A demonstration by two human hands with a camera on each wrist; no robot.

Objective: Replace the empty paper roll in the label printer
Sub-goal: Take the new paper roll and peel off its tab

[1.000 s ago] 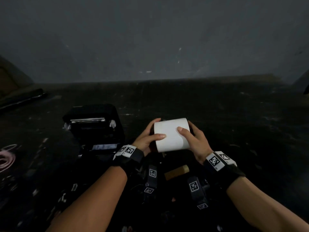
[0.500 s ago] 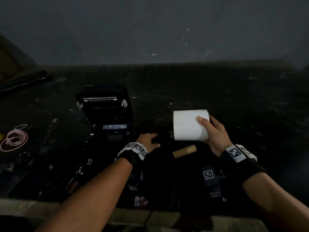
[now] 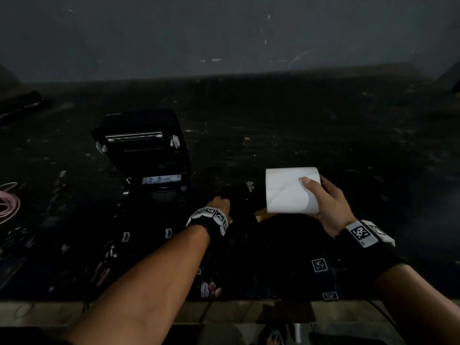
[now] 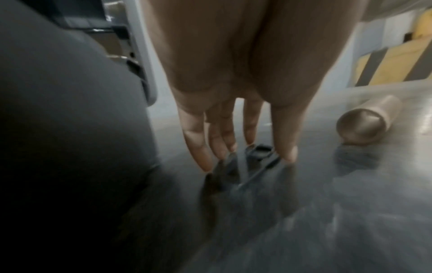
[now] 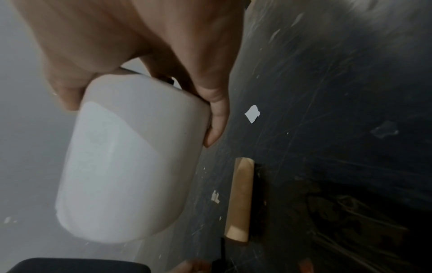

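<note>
A black label printer (image 3: 146, 155) stands left of centre on the dark table (image 3: 323, 125), its lid open. My right hand (image 3: 315, 185) grips a full white paper roll (image 3: 291, 190) above the table, thumb on its front, a loose paper end curling over it. The wrist view shows the roll (image 5: 131, 166) held by thumb and fingers. The empty brown cardboard core (image 5: 240, 199) lies on the table below it. My left hand (image 4: 245, 157) reaches down right of the printer (image 4: 70, 110), straight fingers (image 4: 201, 153) at a small black plastic part (image 4: 259, 149); whether they touch it is unclear.
A pink cord coil (image 3: 7, 202) lies at the far left. Black straps with marker tags (image 3: 319, 265) lie near the table's front edge (image 3: 149, 310). White paper scraps (image 5: 252, 113) dot the scratched surface. A grey wall (image 3: 224, 33) closes the back.
My left hand let go of the white roll and dropped to the table beside the printer. My right hand carried the roll off to the right.
</note>
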